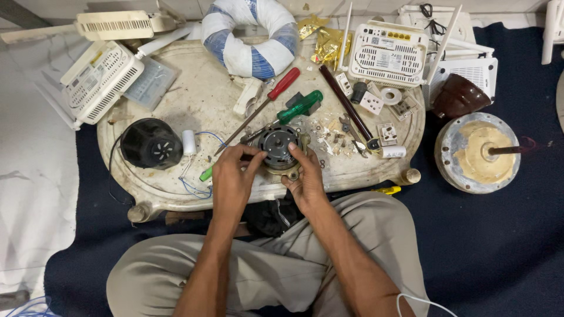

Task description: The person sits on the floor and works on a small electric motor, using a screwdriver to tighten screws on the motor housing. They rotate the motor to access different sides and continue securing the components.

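Observation:
A small round electric motor (278,145) with a dark core and brass-coloured housing rests near the front edge of an oval cream tray table (200,100). My left hand (232,176) grips the motor's left side, thumb and fingers pinched on its rim. On the right side my right hand (304,176) holds it, fingers curled over the top edge. Just beyond the motor lie a red-handled screwdriver (283,84) and a green-handled screwdriver (299,107). A black motor cover (151,143) with a white capacitor (189,142) and blue wires sits to the left.
White routers (389,54) (98,81) stand at the back right and left. A blue-and-white padded ring (249,35) lies at the back. Sockets, tape and small screws litter the tray's right side. A round metal fan part (479,152) and a brown dome (459,97) sit on the dark blue mat.

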